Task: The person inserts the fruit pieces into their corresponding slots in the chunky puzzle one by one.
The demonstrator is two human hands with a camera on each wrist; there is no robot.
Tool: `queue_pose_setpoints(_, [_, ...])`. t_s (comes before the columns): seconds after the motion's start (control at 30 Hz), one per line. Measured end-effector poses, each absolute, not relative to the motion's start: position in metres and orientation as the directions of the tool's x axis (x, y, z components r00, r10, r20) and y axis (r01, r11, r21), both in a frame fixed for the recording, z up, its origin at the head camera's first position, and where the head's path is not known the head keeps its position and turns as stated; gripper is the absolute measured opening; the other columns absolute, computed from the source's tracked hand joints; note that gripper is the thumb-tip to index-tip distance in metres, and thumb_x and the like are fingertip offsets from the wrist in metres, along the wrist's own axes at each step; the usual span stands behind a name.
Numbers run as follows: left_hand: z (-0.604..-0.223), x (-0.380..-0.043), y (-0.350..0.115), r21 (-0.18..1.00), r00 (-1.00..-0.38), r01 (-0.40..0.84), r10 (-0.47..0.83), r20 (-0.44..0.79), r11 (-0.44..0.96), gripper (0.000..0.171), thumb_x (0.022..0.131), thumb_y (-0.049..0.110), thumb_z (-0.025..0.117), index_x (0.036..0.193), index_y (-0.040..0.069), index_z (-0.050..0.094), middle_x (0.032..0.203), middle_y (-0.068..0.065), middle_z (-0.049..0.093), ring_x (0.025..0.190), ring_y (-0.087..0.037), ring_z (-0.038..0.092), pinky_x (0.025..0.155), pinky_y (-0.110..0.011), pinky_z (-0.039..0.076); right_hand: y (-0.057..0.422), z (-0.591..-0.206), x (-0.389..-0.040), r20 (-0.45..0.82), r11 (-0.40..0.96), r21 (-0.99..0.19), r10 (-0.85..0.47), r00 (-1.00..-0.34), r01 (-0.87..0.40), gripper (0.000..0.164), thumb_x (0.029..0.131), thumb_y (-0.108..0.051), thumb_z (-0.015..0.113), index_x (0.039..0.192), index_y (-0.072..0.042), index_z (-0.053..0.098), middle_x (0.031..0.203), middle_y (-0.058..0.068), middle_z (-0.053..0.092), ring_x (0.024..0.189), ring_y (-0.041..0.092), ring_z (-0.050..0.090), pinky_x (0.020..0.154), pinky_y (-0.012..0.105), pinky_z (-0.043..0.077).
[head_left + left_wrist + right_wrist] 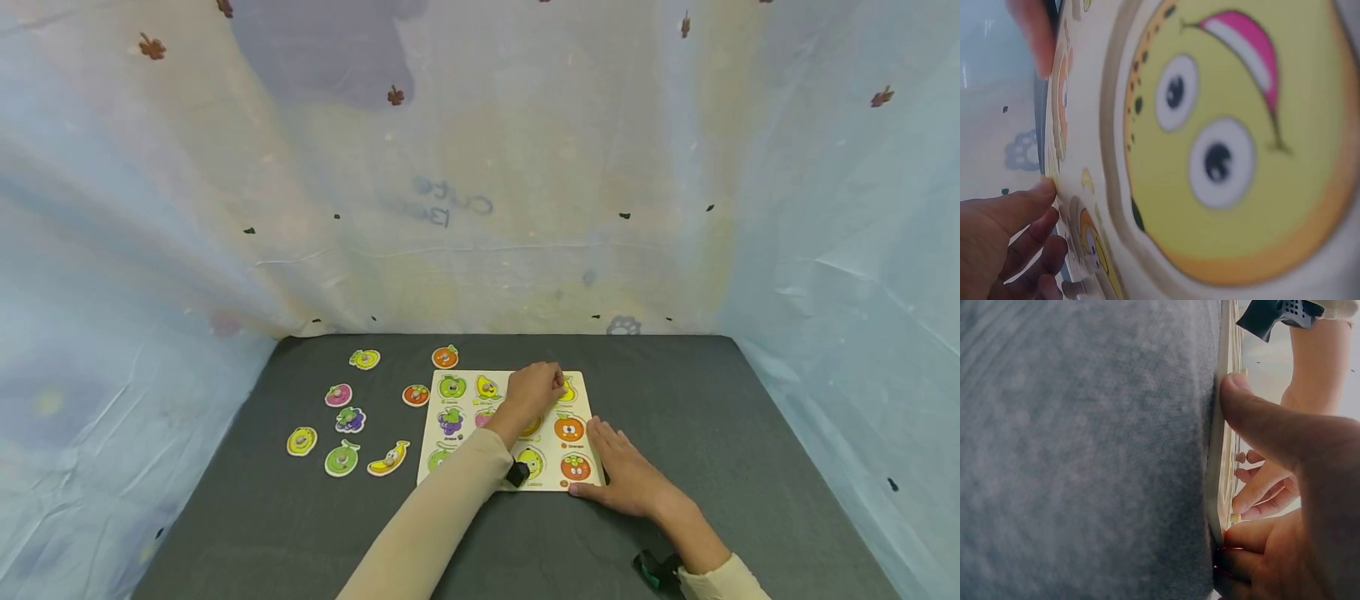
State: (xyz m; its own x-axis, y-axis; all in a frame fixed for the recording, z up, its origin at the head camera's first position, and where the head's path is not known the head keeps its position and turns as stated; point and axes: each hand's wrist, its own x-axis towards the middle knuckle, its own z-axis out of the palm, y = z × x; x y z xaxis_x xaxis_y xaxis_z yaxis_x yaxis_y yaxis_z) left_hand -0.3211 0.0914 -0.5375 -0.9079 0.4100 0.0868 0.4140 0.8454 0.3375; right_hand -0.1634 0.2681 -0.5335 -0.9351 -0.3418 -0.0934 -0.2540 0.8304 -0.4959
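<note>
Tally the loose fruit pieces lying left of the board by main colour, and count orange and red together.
Yellow pieces: 3
Orange or red pieces: 2
Pink piece: 1
Purple piece: 1
Green piece: 1
Total: 8

Pale printed sheeting (525, 158) hangs beyond a table covered in dark grey cloth (697, 408), with bluish sheets walling the left (82, 350) and right (840, 250). Brown leaf-like motifs (152, 47) dot the far side, above inverted lettering (438, 218) and a faint paw print (623, 325). Soft light catches the creases.
</note>
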Motion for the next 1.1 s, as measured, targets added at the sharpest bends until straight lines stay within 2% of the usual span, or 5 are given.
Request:
queue_pose_setpoints(0.33, [-0.534,-0.317,0.079,0.342,-0.911,0.405,0.405,0.074,0.848,0.008,0.102,0.033,0.077,0.105,0.026,0.074,0.090,0.011,0.063,0.077,-0.006,0.056,0.073,-0.028,0.050,0.267,-0.532,-0.163,-0.104,0.833,-0.497,-0.334,-0.937,-0.242,0.119,0.091,-0.060,0.081,0.166,0.010,0.021,0.173,0.031,0.022,0.160,0.049,0.023,0.127,0.063,0.020])
queue_pose_setpoints(0.57, [-0.528,-0.312,0.070,0.391,-0.907,0.411,0.411,0.087,0.824,0.010,0.103,0.034,0.076,0.109,0.026,0.074,0.095,0.011,0.065,0.080,-0.005,0.057,0.074,-0.029,0.049,0.267,-0.533,-0.163,-0.118,0.840,-0.495,-0.319,-0.940,-0.222,0.120,0.090,-0.061,0.082,0.166,0.009,0.022,0.173,0.031,0.022,0.160,0.049,0.023,0.128,0.062,0.020])
queue_pose_setpoints(1.1, [-0.521,-0.300,0.031,0.407,-0.907,0.420,0.396,0.146,0.811,0.014,0.103,0.039,0.075,0.108,0.026,0.075,0.099,0.011,0.070,0.079,-0.004,0.062,0.067,-0.026,0.049,0.264,-0.532,-0.162,-0.114,0.843,-0.490,-0.315,-0.942,-0.223,0.120,0.089,-0.060,0.083,0.165,0.011,0.023,0.172,0.032,0.023,0.160,0.049,0.023,0.128,0.063,0.019])
